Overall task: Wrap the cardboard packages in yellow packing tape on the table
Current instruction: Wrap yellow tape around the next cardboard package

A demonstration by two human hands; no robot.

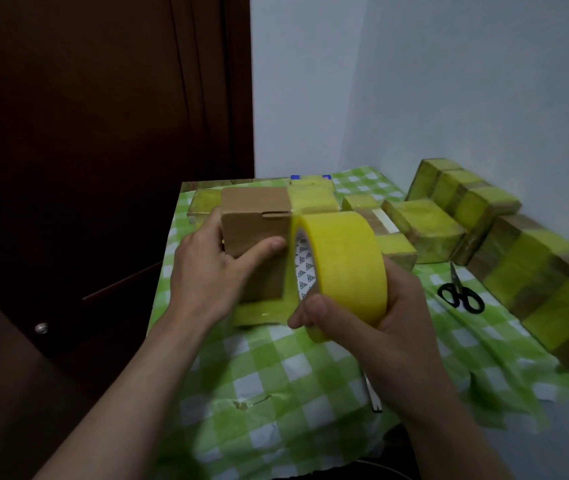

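Wrapping looks about halfway done on one package. At the left, the left hand (212, 271) grips the bare brown end of the cardboard box (253, 233), thumb laid along its near face, over the near-left part of the table (276, 375). Whether the box rests on anything, I cannot tell. Its right part wears a yellow band, and the tape roll (343, 268) stands on edge tight against that band. The right hand (394, 320) clasps the roll from below, thumb on the near rim and fingers curled behind it.

The next move, I judge, calls for carrying the roll round the box while the left hand turns it, keeping the strip taut and lapping toward the bare end. Further right lie black scissors (461, 296), close enough for the cut. Taped packages (428, 226) sit just behind the roll, and a taped row (536, 271) lines the wall, so a wide swing rightward has little room.
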